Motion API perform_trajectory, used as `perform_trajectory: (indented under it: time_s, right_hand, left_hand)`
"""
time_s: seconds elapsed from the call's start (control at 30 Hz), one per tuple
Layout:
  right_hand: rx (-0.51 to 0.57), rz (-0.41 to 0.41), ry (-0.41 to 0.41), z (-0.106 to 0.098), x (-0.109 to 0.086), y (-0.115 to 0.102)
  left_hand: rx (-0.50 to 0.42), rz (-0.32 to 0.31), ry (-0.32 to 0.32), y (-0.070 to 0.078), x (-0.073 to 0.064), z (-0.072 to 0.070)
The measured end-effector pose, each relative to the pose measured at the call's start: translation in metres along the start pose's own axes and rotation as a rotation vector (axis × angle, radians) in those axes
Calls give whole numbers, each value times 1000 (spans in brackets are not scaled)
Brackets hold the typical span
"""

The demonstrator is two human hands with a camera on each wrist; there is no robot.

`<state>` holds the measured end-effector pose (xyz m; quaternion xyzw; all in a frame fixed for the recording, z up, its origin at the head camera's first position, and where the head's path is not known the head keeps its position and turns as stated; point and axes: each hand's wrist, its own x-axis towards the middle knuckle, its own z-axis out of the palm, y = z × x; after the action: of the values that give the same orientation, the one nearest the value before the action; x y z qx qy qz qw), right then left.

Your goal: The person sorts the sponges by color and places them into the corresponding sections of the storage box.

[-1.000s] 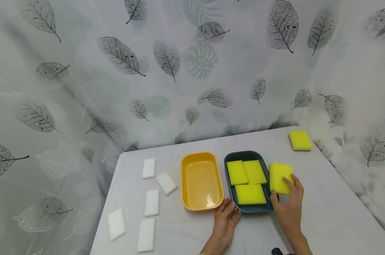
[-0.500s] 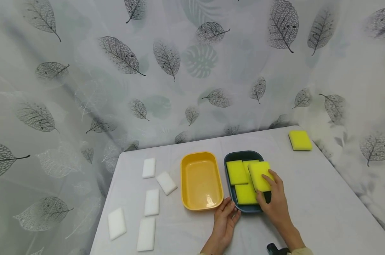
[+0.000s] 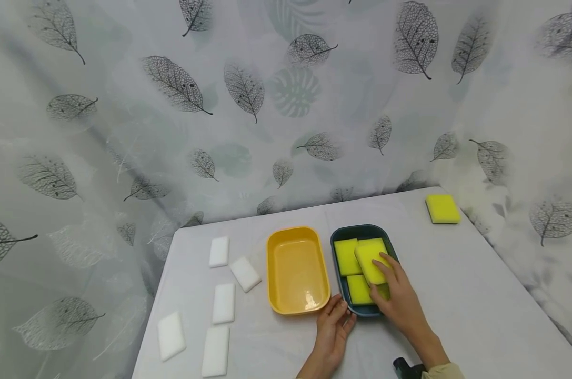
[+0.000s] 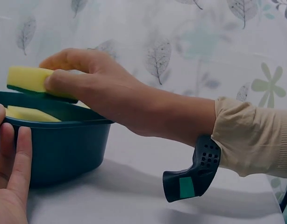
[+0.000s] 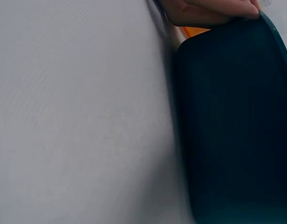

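My right hand (image 3: 397,297) pinches a yellow sponge (image 3: 370,263) between thumb and fingers over the dark teal tub (image 3: 361,230). Its dark green underside shows in the left wrist view, just above the tub's rim. Beneath it several more yellow sponges lie in the tub, among them one at the left (image 3: 346,258) and one at the front (image 3: 358,292), partly covered. My left hand (image 3: 330,329) rests its fairly straight fingers against the tub's near left corner. In the left wrist view those fingers (image 4: 23,154) lie along the outer wall.
Left of the teal tub stands a yellow tub (image 3: 297,268) with nothing in it. Several white rectangular blocks (image 3: 224,303) lie on the left of the white table (image 3: 461,310). Another yellow sponge (image 3: 443,208) lies at the far right corner. A leaf-patterned curtain (image 3: 248,173) hangs behind.
My right hand has carried the yellow sponge leftward from beside the teal tub to over the sponges inside it. My left hand has stayed at the tub's corner.
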<state>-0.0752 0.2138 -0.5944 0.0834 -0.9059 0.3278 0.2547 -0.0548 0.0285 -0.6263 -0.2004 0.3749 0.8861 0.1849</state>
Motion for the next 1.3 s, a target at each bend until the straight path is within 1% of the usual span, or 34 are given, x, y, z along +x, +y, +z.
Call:
perform_trajectory:
  time_s: [0.2, 0.3, 0.43, 0.67, 0.9, 1.0, 1.13, 1.3]
  right_hand:
    - [-61, 19, -49, 5, 4, -2]
    - [-84, 15, -79, 7, 8, -4]
    - [-86, 16, -111, 9, 14, -6]
    - [-68, 59, -160, 12, 18, -10]
    - [-63, 35, -136, 16, 21, -11]
    - [-63, 44, -141, 17, 23, -13]
    - [-64, 71, -176, 17, 23, -14]
    - [-79, 89, -227, 17, 23, -16]
  left_hand:
    - [-2, -14, 4, 1, -2, 0]
    - [-2, -15, 6, 1, -2, -1]
    - [-3, -21, 9, 0, -2, -2]
    - [1, -29, 8, -1, -1, -1]
    - [17, -4, -4, -1, -2, 0]
    - [23, 2, -3, -1, -2, 0]
    - [30, 8, -11, -1, -1, 0]
    - [22, 0, -7, 0, -1, 0]
